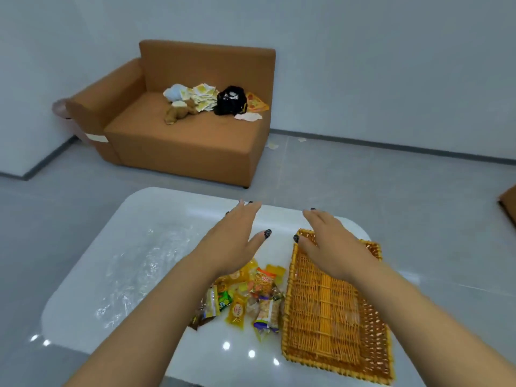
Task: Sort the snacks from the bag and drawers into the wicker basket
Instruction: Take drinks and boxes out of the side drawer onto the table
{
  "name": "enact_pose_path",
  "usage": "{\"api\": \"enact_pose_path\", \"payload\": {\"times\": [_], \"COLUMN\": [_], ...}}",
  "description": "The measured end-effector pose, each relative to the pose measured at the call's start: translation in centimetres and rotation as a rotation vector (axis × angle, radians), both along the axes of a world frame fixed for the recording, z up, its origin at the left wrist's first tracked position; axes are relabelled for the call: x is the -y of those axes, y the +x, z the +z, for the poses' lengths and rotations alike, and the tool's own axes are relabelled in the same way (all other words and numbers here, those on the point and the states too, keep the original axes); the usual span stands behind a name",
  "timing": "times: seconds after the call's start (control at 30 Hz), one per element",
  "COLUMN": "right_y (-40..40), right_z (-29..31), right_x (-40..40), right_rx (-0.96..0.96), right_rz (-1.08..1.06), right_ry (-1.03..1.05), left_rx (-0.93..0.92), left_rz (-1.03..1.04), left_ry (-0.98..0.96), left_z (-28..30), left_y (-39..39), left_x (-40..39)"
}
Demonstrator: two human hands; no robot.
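A flat rectangular wicker basket point(332, 311) lies on the right part of a glossy white table point(131, 263), with nothing in it. A heap of several small wrapped snacks point(251, 297), yellow, orange and green, lies on the table just left of the basket. My left hand point(237, 238) hovers above the far end of the heap, fingers straight and spread, holding nothing. My right hand point(332, 244) hovers over the basket's far left corner, fingers straight, also holding nothing. Both forearms reach in from the bottom edge.
A brown sofa point(184, 135) stands across the grey floor by the wall. On its seat lie a black bag point(230, 100), more snack packets point(203, 97) and a plush toy point(178, 111). A brown object point(509, 205) shows at the right edge.
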State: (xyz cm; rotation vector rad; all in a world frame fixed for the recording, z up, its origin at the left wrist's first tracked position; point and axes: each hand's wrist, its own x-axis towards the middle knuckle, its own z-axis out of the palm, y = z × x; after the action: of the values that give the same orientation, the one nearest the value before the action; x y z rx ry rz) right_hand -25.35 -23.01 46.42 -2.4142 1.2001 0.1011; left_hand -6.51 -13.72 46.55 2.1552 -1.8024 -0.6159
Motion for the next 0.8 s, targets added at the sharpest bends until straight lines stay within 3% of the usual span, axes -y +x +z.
{"api": "enact_pose_path", "payload": {"times": [0.1,0.3,0.37,0.6,0.8], "right_y": [-1.2,-2.5,-7.5,-7.1,-16.7], "right_z": [2.6,2.4,3.4,3.0,1.1], "right_x": [1.2,2.0,6.8,7.3,12.1], "right_rx": [0.009,-0.028,-0.007,0.0,0.066], "right_rz": [-0.006,-0.012,-0.098,-0.06,0.004], "right_ry": [-0.034,-0.038,-0.049,-0.013,0.07], "left_rx": [0.0,-0.055,-0.041,0.006,0.036], "left_rz": [0.003,0.023,-0.028,-0.005,0.077], "left_ry": [-0.009,0.057,0.067,0.137,0.108], "left_z": [2.3,0.9,1.9,1.5,0.9], "left_y": [-1.1,-2.1,-6.7,-6.1,-15.4], "left_x": [1.0,1.6,7.4,7.3,10.3]}}
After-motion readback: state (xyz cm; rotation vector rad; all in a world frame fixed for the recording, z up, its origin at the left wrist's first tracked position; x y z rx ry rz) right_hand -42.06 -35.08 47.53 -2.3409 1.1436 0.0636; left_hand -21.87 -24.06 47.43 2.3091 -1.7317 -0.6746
